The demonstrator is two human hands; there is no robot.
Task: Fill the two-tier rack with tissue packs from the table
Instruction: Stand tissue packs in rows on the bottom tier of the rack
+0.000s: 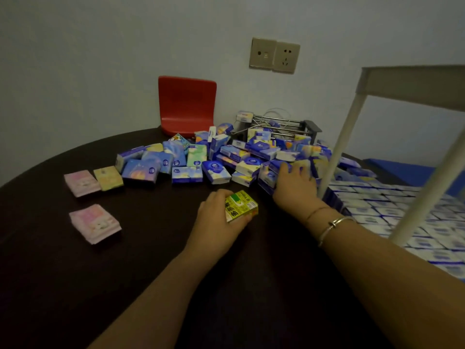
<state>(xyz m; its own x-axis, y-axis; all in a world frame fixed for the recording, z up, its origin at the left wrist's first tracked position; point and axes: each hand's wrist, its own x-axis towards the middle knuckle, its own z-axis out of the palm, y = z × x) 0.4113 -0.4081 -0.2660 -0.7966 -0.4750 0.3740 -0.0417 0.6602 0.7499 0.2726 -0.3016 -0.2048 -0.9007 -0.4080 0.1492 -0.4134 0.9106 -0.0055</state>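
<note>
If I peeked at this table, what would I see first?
First, the big heap of blue tissue packs at the back of the dark table, with the right hand reaching into it. Nearer, the left hand holds a yellow-green pack, and a red chair stands behind.

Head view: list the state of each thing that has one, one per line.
left hand: closed around a yellow-green pack
right hand: flat on the pile of blue packs, gripping nothing visible
rack: lower tier lined with white-blue packs
pink packs: lying flat, apart from the pile
red chair: unoccupied
</note>
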